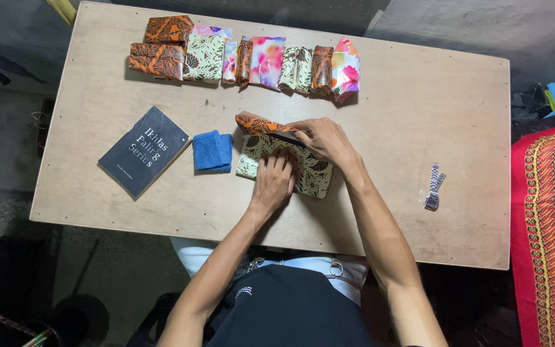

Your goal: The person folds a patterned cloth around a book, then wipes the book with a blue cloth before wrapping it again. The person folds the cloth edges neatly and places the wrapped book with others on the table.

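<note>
The left hand point(273, 183) lies flat, fingers spread, pressing a cream batik-wrapped packet point(284, 166) at the middle of the wooden table point(406, 115). The right hand point(324, 140) pinches an orange-patterned flap point(261, 124) at the packet's upper edge. Nearby lie one blue cloth point(212, 151), one dark book point(144, 151), one metal watch point(434, 186), and about nine wrapped packets point(245, 58) in a row.

A dark, rectangular paperback book point(144, 151) is lying tilted on the pale wooden table point(419, 96), with a folded blue cloth point(212, 151) sitting just beside it. A row of wrapped packets in orange batik, cream leaf-print and pink floral paper point(245, 58) is lining the far edge. A silver metal-link wristwatch point(434, 186) is resting well apart, near a red patterned rug point(550, 225)
</note>
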